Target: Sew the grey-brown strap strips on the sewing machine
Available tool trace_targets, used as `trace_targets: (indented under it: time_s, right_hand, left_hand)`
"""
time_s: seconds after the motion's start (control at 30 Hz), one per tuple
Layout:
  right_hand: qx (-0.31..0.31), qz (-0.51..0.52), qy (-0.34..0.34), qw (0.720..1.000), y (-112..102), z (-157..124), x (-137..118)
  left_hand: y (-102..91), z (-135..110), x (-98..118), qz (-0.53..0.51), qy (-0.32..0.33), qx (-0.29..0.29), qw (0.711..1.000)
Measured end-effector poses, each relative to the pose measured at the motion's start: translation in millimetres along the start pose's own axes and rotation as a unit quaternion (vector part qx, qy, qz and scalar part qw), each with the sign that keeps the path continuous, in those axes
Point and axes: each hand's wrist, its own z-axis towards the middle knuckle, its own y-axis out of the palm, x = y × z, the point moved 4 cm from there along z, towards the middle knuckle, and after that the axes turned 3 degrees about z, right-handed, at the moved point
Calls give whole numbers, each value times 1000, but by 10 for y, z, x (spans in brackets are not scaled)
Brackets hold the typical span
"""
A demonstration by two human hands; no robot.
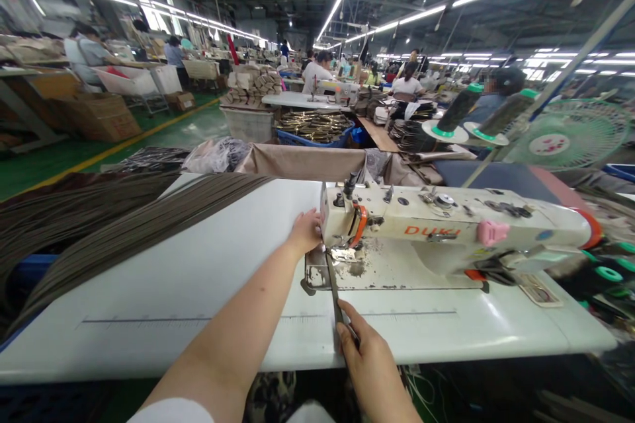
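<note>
A narrow dark grey-brown fabric strip [333,281] runs from under the needle end of a white sewing machine [387,225] toward the table's front edge. My right hand [370,353] pinches this strip between thumb and fingers just in front of the machine bed. Up at the left side of the machine head, my left hand [305,232] reaches in beside the needle area. Its fingertips go out of sight behind the head, so whether they grip anything is hidden. The metal presser foot [343,254] sits close to the strip.
Many long dark strips [163,228] lie bundled across the table's left side. Thread cones [459,109] and a green fan [565,135] stand at the right. A ruler line [198,321] marks the white tabletop [173,350]. Beyond are a blue basket [317,139] and several people.
</note>
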Motion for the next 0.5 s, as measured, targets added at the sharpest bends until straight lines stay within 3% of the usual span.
trace_targets:
  time_s: [0.37,0.5]
  right_hand:
    - [-19,-37,29,999,25,66,-75]
    - [8,-38,-10,999,17,107,-56]
  left_hand:
    - [-11,2,-22,-124,-21,58,990]
    - [12,17,-89,-196,-33,74,977]
